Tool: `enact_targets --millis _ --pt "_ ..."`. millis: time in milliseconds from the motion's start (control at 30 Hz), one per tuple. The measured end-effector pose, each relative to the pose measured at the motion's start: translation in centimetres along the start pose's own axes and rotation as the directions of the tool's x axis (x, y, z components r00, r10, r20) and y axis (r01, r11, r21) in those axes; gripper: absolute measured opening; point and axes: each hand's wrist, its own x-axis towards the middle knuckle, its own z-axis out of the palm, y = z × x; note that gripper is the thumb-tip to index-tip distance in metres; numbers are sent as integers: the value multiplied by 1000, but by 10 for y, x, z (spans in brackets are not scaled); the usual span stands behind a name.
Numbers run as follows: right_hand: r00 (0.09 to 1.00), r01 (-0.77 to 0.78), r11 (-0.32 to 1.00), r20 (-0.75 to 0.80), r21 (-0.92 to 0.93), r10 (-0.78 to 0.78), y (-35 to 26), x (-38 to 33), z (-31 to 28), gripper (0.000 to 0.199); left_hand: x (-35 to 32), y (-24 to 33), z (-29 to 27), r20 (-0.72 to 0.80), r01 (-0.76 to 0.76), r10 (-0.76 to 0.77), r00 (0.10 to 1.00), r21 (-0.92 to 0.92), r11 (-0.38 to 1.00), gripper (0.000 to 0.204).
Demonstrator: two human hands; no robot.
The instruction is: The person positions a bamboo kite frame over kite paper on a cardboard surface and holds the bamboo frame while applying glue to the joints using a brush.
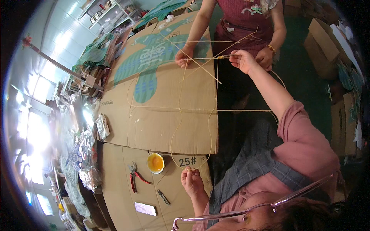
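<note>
While my left hand (191,180) pinches the bamboo frame (210,115), right hand (243,59) grips its strip, green-printed cardboard sheet (162,100) covering bench, brown boxes (325,44) beyond.

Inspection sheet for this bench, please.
Surface: cardboard sheets covering the table.
Job's things: thin strip frame, looped and crossed, lying on the cardboard.
Clutter: yellow bowl, red-handled pliers, small dark cutter, phone, shiny foil pieces.
Grippers: left hand pinches the frame's loop; right hand pinches its far end.
Cables: nothing seen.
Surroundings: co-worker's hand on the frame; cartons; shelving.
</note>
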Motion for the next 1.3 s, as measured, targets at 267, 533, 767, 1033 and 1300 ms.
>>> enact_targets --millis 267,533,767,1033,1300 --pt "1000 1 1000 -20 -18 -1 10 23 -6 16 -1 5 7 4 -9 9 1000 -1 1000 6" --pt "997 78 993 -13 -92 -79 5 21 -8 17 -2 5 13 19 -12 13 1000 -35 999 5" --pt "998 35 977 -41 -212 -45 9 11 -3 18 -2 6 12 31 -20 21 999 -24 1000 5" --pt "987 129 947 -55 -295 -151 15 1 13 15 -2 7 11 10 -27 27 1000 -29 999 6" --pt "983 139 975 -94 -171 -157 17 -5 10 15 -1 7 13 35 -15 15 999 -22 1000 6"
